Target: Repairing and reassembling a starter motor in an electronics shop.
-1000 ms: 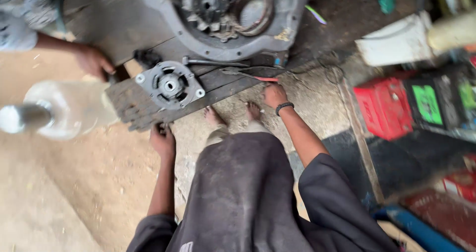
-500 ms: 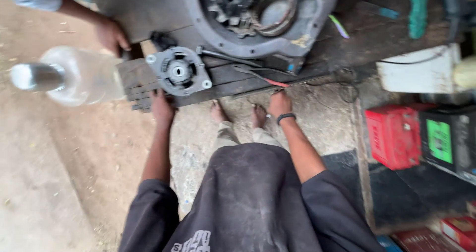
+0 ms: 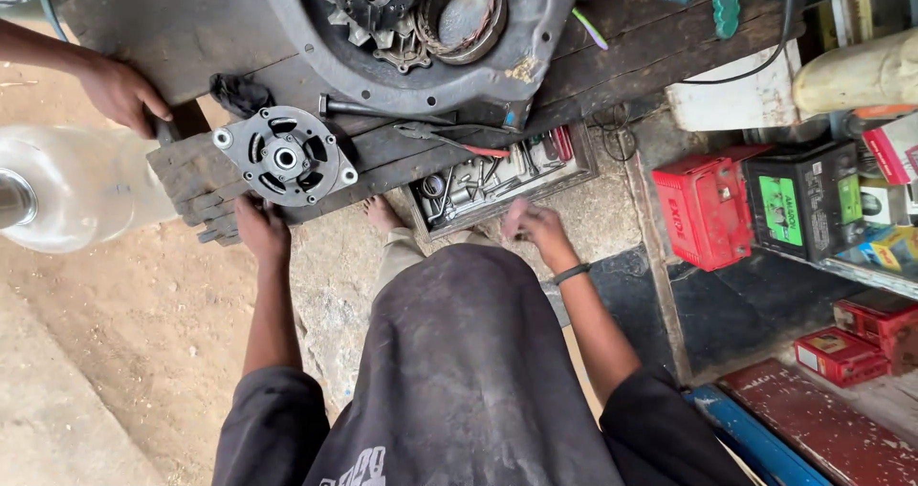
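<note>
The left hand [image 3: 260, 230] presses flat on the edge of the wooden bench [image 3: 191, 175], just below the round grey metal part [image 3: 286, 155]. The right hand [image 3: 532, 224] is blurry, so I cannot tell its shape. It hangs just below the open drawer [image 3: 497, 175] full of small tools. Another person's hand [image 3: 122, 92] grips the bench's far corner.

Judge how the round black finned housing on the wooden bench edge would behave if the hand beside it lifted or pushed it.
The round housing looks like cast metal, so probably rigid and heavy for its size. It lies flat on the bench, so it should slide rather than roll. Its vent openings and lugs likely offer the left hand a firm hold, though workshop grime may make it slippery.
</note>
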